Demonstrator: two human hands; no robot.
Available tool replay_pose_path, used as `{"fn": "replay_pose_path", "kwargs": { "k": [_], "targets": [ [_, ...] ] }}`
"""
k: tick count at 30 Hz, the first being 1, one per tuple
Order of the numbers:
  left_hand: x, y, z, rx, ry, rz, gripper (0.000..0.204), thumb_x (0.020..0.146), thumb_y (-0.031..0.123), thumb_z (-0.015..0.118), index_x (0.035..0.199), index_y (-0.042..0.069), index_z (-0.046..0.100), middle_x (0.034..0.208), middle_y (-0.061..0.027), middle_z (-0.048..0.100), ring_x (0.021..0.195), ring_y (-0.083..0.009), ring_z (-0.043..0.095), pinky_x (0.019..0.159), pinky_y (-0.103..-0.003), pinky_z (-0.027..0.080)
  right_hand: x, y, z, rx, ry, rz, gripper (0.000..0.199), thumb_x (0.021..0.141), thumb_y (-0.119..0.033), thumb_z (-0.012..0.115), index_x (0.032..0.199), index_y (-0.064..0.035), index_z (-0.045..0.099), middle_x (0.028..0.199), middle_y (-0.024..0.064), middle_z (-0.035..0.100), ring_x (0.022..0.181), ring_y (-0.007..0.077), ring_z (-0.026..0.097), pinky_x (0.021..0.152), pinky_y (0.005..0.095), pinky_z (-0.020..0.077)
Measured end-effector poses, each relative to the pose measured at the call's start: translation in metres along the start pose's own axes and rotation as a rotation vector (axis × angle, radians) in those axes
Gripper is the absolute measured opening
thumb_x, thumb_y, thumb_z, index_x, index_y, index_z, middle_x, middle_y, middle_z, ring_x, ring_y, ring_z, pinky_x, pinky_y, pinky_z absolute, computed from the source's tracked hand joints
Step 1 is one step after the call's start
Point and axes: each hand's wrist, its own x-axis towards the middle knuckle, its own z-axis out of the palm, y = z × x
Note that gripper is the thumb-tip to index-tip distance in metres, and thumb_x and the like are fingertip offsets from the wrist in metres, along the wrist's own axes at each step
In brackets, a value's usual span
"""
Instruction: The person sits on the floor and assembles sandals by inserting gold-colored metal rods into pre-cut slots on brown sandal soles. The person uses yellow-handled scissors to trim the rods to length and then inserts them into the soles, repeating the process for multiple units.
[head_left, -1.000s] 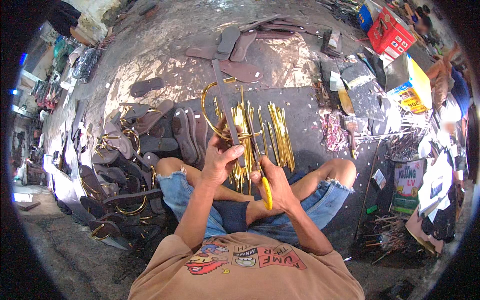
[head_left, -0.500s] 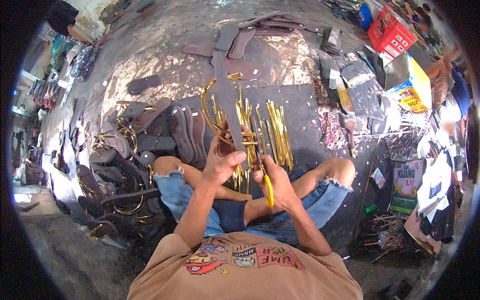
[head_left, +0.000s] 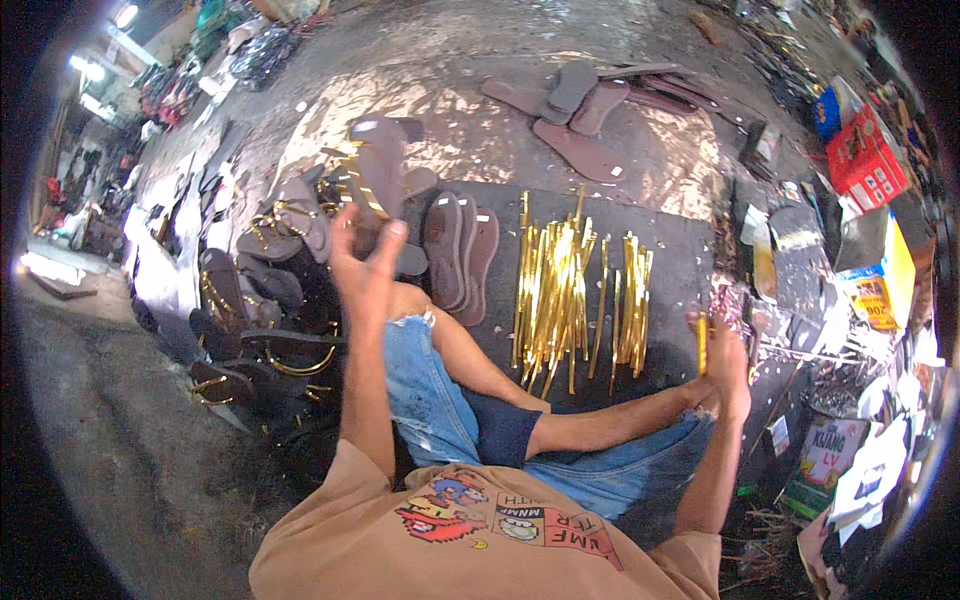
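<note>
My left hand [head_left: 366, 275] is at the sandal pile, its thumb and fingers spread. Just past its fingertips is a brown sandal sole [head_left: 380, 160] with gold straps; whether they still touch is hard to tell. My right hand [head_left: 728, 365] is out by my knee on the right, closed around a tool with a yellow handle [head_left: 702, 345]; its working end is hidden. Between my hands, gold strips [head_left: 555, 290] lie on a dark mat, with a smaller bundle of gold strips [head_left: 632, 305] beside them. Three brown soles [head_left: 463, 255] lie side by side left of the strips.
Finished sandals with gold straps [head_left: 290, 225] are heaped on the left. More soles [head_left: 585, 145] lie beyond the mat. On the right stand a red box [head_left: 865, 160], a yellow-and-white carton [head_left: 880, 265] and a tin [head_left: 825, 460], among scraps.
My left hand has swung from the middle to the pile on the left, with the sole now beyond its spread fingers. My right hand has moved far right with the yellow-handled tool. The view has shifted left.
</note>
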Motion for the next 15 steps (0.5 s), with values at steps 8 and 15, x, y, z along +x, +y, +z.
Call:
{"fn": "replay_pose_path", "kwargs": {
  "k": [8,15],
  "targets": [
    [0.084,-0.05,-0.124,1.216,0.538,0.129,0.084,0.084,0.037,0.09,0.15,-0.002,0.055,0.141,-0.0247,0.062,0.128,-0.0371,0.061,0.113,-0.048,0.047,0.03,0.057,-0.01,-0.655,-0.242,0.362,0.057,0.1,-0.056,0.059,0.11,-0.0032,0.077,0.105,0.0248,0.078,0.102,0.0459,0.075,0.089,0.0575,0.0586],
    [-0.089,-0.06,0.074,0.007,-0.541,-0.292,0.057,0.093,0.023,0.085,0.139,-0.001,0.062,0.134,-0.0175,0.068,0.116,-0.0248,0.069,0.102,-0.041,0.055,0.021,0.032,-0.006,-0.503,-0.01,0.486,0.054,0.092,-0.054,0.069,0.114,-0.0048,0.077,0.109,0.0259,0.078,0.105,0.0473,0.075,0.092,0.0567,0.059]
  ]
}}
